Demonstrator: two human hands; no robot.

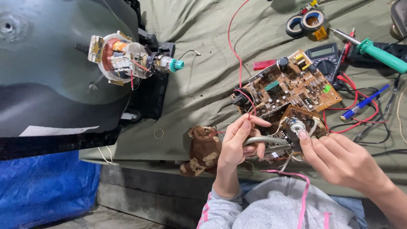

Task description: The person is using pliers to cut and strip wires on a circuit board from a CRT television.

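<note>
1. I see the left hand [237, 142] with its fingers curled; thumb and forefinger pinch a thin wire, and the lower fingers wrap a grey cable bundle [265, 140].
2. The right hand [339, 159] has its fingers bent and close together. Its thumb tip presses the small round board [303, 123] beside the white socket [295, 125]; I cannot tell whether the other fingers grip the board's underside.
3. The small round board lies between the two sets of fingertips, touching the right thumb and just right of the left forefinger.
4. The large brown circuit board [292, 85] lies just beyond the fingertips, overlapping the small board's far edge.
5. A brown patterned cloth [203, 150] sits against the left hand's outer side.
6. Well beyond the right fingers lie a multimeter [324, 57], a green-handled soldering iron [379, 53] and two tape rolls [305, 23].
7. Far to the left of the left fingers, a picture tube [51, 72] lies face down, its neck [140, 59] pointing toward the boards.
8. Everything rests on an olive cloth [199, 97].
</note>
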